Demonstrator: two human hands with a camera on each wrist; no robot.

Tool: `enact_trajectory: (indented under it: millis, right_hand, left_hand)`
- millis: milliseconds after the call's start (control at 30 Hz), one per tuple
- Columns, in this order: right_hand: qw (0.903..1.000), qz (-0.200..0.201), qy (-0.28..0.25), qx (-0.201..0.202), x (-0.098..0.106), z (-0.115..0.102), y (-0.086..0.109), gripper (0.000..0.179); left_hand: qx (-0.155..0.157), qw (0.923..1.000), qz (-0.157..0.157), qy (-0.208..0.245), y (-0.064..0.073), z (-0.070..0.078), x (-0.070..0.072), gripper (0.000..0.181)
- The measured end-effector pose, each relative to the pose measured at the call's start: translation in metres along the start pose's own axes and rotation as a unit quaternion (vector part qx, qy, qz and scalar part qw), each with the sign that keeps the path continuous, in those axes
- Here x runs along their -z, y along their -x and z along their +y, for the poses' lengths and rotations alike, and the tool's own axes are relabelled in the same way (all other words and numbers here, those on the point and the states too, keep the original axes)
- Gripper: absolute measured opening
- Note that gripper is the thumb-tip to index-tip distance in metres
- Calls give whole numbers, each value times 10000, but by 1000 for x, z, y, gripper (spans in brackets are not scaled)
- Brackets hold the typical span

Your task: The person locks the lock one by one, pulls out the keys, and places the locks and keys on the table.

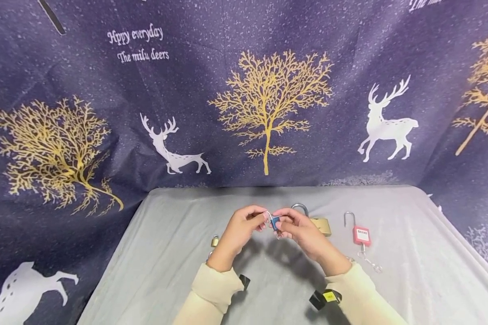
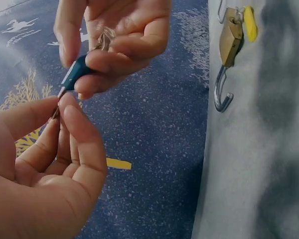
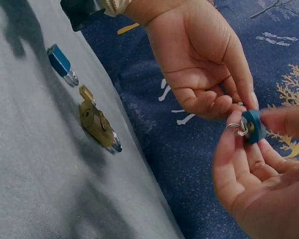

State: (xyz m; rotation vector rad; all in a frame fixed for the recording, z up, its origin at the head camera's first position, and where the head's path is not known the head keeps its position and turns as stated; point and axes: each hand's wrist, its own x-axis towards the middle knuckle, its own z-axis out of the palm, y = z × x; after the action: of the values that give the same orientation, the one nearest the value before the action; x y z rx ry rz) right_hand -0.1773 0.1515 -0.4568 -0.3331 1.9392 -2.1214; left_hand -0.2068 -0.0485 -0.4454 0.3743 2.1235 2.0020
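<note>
A small blue padlock (image 1: pixel 275 222) is held up over the table between both hands. My left hand (image 1: pixel 241 229) pinches its shackle (image 1: pixel 268 215), which stands out from the body toward that hand. With thumb and fingers my right hand (image 1: pixel 302 232) grips the blue body. Metal rings (image 3: pixel 237 128) hang at the keyhole end, and part of them lies against the right hand's fingers. In the left wrist view the padlock body (image 2: pixel 75 73) shows edge-on, and the left fingertips cover most of the shackle.
Behind the right hand lies a large brass padlock (image 1: pixel 321 227). A red padlock (image 1: pixel 362 236) with raised shackle and a key chain is farther right. Left of the hands are a small brass padlock (image 1: pixel 214 241) and another blue padlock (image 3: pixel 61 62). A patterned cloth (image 1: pixel 179 90) hangs behind the grey table (image 1: pixel 179 207).
</note>
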Motion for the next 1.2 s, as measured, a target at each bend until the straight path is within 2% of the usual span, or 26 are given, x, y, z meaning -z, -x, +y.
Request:
enact_trajectory:
  millis: [167,300,400,667,800,900,1067,1200]
  right_hand:
    - [10000,32,65,21,-6,-1,1,48]
    - [9995,321,79,-12,-10,-1,1,41]
    - [9990,392,199,54,-10,0,2,37]
    - [9987,155,452,203,-10,1,3,31]
    - [9988,84,386,294,-10,0,3,31]
    - [9989,64,319,338,-11,0,3,28]
    - [9989,-23,205,425,-12,0,3,20]
    - [9987,-23,180,466,-12,-2,3,21]
  left_hand:
    - [87,9996,-47,261,0,0,2,20]
    - [64,9992,62,377,1,1,1,21]
    - [77,9989,140,433,2,3,1,22]
    - [39,9983,263,514,3,5,-1,22]
    - [-95,9998,145,78,3,5,-2,21]
    - [-179,9984,16,-529,3,4,-3,25]
    - [-354,9873,-122,-1541,5,5,-4,35]
    - [-382,9803,-44,-1937,7,7,-6,38]
